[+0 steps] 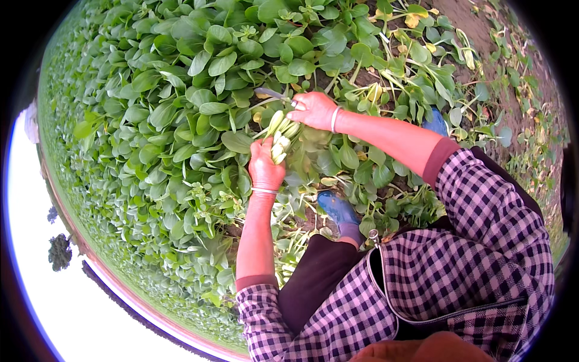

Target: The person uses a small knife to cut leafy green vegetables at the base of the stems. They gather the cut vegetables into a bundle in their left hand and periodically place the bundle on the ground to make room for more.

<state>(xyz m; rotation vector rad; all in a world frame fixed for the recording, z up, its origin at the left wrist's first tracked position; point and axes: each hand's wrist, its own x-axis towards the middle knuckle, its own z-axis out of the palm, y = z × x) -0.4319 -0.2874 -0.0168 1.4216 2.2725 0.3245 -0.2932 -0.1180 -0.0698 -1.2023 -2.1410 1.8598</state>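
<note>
My left hand (267,168) is closed around a bunch of cut leafy greens (281,139), likely bok choy, with pale stem ends bundled together. My right hand (315,111) grips a knife (270,93), its grey blade pointing left over the plants; the handle is mostly hidden in the fingers. The right fingertips are at the upper side of the bunch, touching or very near the stems. Below the bunch, its leaves blend into the greenery and look blurred. A dense bed of leafy green plants (181,113) stands just left of both hands.
Cut and loose greens (407,77) with some yellowed leaves lie at the upper right, over bare soil (475,27). My blue shoes (337,206) stand among plants and leaves. An unzipped checked jacket (434,271) hangs below my arms. Field edge and trees (60,252) show far left.
</note>
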